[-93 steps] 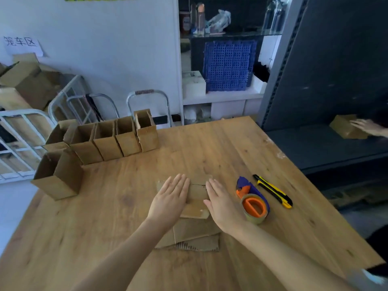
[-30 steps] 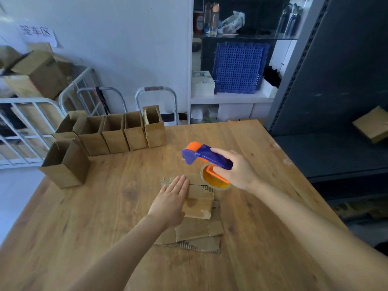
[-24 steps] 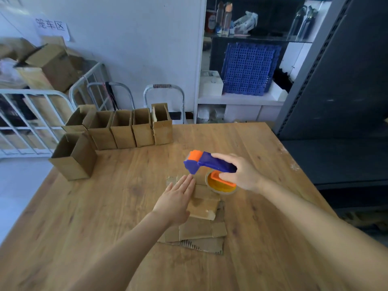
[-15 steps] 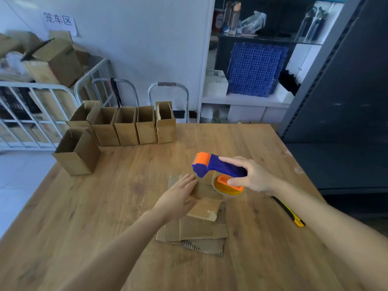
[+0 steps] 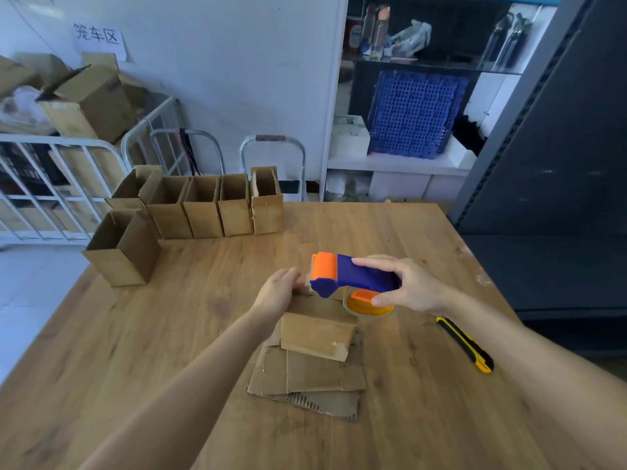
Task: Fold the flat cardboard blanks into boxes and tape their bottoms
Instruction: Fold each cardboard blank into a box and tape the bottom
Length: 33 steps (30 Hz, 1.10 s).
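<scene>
Atop wooden table [image 5: 135, 334], box [image 5: 315, 335] directly beneath left hand [image 5: 275, 295] gripping its far end, tape dispenser [image 5: 353, 276] clamped in right hand [image 5: 414, 288] just alongside.

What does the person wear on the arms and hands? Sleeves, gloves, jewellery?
Nothing visible. Both forearms are bare to the frame edge, no sleeve in view. The left hand and the right hand have no gloves; no watch, ring or bracelet shows.

Yellow utility knife [image 5: 464, 345] on wooden table [image 5: 163, 337]
</scene>
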### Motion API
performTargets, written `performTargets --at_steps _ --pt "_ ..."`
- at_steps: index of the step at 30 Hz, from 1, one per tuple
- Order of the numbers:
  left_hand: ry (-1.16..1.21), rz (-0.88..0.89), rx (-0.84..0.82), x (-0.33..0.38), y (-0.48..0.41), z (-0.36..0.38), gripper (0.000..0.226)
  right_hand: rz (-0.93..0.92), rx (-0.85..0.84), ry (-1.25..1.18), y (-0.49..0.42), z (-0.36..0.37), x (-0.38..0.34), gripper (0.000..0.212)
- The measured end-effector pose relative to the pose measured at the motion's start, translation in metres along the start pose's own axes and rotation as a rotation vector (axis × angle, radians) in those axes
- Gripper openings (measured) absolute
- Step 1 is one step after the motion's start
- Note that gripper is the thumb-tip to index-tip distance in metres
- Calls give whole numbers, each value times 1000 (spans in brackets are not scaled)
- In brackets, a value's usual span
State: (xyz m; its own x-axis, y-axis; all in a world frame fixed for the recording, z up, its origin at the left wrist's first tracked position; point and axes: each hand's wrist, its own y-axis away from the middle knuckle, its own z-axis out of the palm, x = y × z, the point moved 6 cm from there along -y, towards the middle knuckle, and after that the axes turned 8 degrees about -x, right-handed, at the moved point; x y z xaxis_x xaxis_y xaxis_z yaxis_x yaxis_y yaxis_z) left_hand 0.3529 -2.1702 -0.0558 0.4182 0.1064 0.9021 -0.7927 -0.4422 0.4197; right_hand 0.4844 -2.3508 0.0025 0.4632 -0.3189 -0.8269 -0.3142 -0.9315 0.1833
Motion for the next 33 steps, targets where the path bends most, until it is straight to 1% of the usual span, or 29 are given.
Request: performTargets --at_steps 3,6,9,13,15,17,20,22,27,30,33 --pt "-59 -23 -18 3 1 0 33 -16 -6 34 -2 -2 -4 72" --pt "-100 5 1 7 1 1 22 -26 -32 90 -5 -1 -6 72" --pt "-141 39 40 8 0 0 15 -22 -55 161 -7 -1 -8 70" --pt "-202 53 86 7 -1 -1 17 3 -62 256 -10 2 -5 65" --pt "-281 52 116 8 -1 -1 24 -9 -42 316 -12 6 -4 60" --pt "-313 59 141 8 -1 -3 27 -35 -3 351 -13 11 -4 55" --pt "-328 63 146 7 0 -4 25 -113 60 400 -10 17 -7 49" --pt "-363 75 143 8 2 -3 27 -153 74 429 -9 19 -10 44" --pt "-531 66 115 12 3 0 18 -196 41 406 -6 13 -12 43" --pt "-534 51 109 14 2 -1 17 -196 15 369 -6 8 -10 45" --pt "-490 35 141 14 2 -3 19 -200 20 289 -6 5 -5 44"
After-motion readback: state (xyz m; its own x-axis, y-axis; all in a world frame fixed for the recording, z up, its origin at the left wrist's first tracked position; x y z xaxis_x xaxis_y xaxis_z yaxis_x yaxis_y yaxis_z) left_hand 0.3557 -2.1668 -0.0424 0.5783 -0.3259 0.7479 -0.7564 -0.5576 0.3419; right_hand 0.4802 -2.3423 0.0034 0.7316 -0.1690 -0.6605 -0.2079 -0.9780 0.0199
